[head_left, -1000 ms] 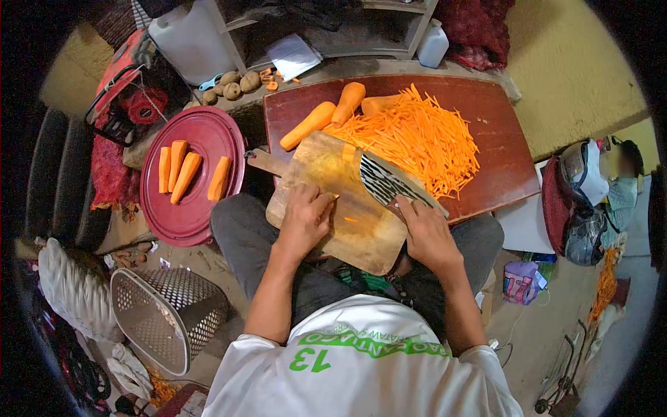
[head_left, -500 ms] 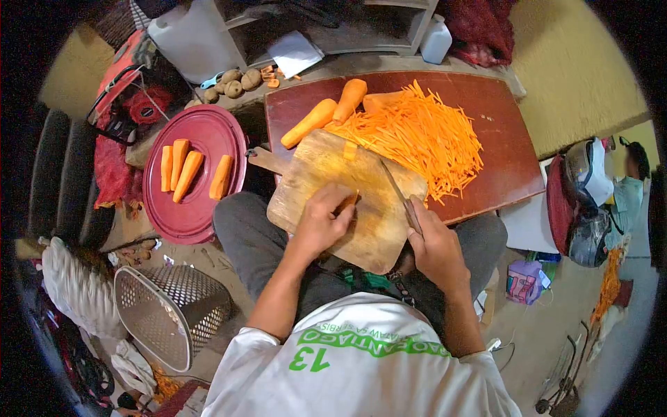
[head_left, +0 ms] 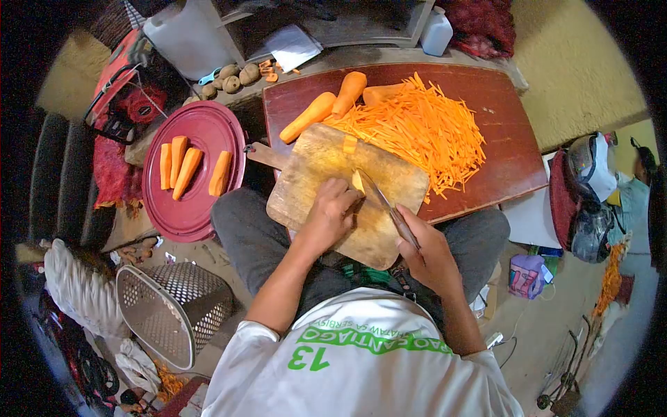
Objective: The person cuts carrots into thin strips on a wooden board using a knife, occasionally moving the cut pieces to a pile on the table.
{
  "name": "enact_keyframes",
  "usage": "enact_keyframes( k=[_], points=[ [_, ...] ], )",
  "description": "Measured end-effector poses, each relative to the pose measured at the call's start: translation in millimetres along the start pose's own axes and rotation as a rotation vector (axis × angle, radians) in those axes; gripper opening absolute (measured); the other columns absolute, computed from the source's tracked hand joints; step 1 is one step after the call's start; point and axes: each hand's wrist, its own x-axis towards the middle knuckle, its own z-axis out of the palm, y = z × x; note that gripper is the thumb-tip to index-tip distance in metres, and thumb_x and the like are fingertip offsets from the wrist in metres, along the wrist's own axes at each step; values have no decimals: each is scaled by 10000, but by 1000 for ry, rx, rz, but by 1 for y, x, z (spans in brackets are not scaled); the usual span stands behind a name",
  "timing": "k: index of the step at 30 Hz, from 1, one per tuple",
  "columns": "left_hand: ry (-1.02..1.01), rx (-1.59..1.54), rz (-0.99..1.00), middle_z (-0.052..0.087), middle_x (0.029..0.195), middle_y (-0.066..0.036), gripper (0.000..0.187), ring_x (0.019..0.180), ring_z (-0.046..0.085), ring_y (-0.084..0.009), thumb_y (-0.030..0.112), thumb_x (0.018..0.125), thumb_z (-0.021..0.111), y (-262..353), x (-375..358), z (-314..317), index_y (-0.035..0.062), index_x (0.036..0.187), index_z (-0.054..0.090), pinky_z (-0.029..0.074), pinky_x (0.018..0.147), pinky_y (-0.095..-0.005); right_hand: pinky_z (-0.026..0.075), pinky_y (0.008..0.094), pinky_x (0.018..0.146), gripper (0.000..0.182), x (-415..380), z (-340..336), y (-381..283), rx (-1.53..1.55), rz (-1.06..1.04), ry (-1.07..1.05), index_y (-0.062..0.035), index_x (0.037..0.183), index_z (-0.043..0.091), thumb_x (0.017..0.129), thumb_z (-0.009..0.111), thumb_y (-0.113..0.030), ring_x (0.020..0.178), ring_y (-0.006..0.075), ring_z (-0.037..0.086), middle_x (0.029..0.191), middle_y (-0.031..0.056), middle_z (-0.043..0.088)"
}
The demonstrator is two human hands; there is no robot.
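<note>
While four carrot pieces [head_left: 189,169] fill the red lid [head_left: 208,128], the knife [head_left: 383,201] cuts.

Cutting board [head_left: 326,163]: bare wood, matt, worn, stained pale and brown. Knife [head_left: 384,201] blade: metal, dull sheen. Tabletop [head_left: 504,149]: dark red-brown wood, smooth, slight gloss. Carrot strips [head_left: 424,128]: moist-looking, bright orange. Whole carrots [head_left: 309,117]: peeled, smooth. Round tray [head_left: 201,208]: maroon plastic, smooth, soft shine. Basket [head_left: 174,306]: perforated metal, grey, matt. Jug [head_left: 186,35]: translucent white plastic. Shirt [head_left: 361,368]: white cloth, green print. Trousers [head_left: 243,229]: grey cloth, matt.
</note>
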Motion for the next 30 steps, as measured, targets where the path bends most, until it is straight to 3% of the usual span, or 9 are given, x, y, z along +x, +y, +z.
enact_keyframes(
  k=[5, 8, 12, 18, 21, 30],
  points=[
    [59, -70, -91, 607, 964, -195, 307, 960, 607, -416, -65, 743, 769, -3, -3, 13, -30, 1047, 743, 516, 856, -488, 515, 433, 1110, 583, 12, 5, 2, -41, 4, 21, 54, 1548, 539, 997, 648, -106, 1320, 421, 673, 1408, 304, 681],
    [87, -48, -72, 632, 1069, -209, 416, 1045, 616, -436, -57, 717, 764, -1, -2, 9, -19, 1132, 757, 529, 948, -486, 510, 436, 1116, 573, 9, 6, -1, -18, 18, 30, 56, 1545, 540, 1007, 644, -112, 1322, 428, 668, 1419, 307, 673],
    [-39, 23, -19, 617, 1046, -185, 386, 1040, 598, -413, -65, 714, 772, 5, 8, -1, -39, 1098, 745, 527, 912, -487, 517, 501, 1132, 580, 3, 11, 1, -37, 23, -41, 35, 1577, 482, 1047, 608, -163, 1333, 494, 631, 1481, 330, 614],
    [-47, 39, -5, 605, 1028, -193, 395, 1021, 591, -417, -89, 701, 746, 7, 12, 2, -46, 1094, 745, 522, 909, -495, 524, 530, 1120, 613, 1, 3, -13, -74, 72, -119, 44, 1601, 414, 1061, 607, -173, 1353, 492, 616, 1482, 330, 606],
    [-69, 1, -58, 598, 1009, -200, 379, 1000, 590, -419, -97, 703, 738, 4, 10, 0, -48, 1079, 745, 520, 897, -491, 489, 487, 1150, 569, -5, 2, -22, -11, 144, -119, 49, 1583, 468, 1068, 585, -162, 1374, 477, 609, 1474, 321, 620],
    [-56, -32, -42, 602, 1009, -199, 390, 998, 592, -424, -102, 689, 747, -2, 9, 1, -55, 1076, 743, 523, 884, -487, 504, 510, 1148, 578, 1, 21, -8, 13, 55, -37, 59, 1572, 418, 1064, 607, -138, 1379, 491, 595, 1477, 349, 588]
  ],
)
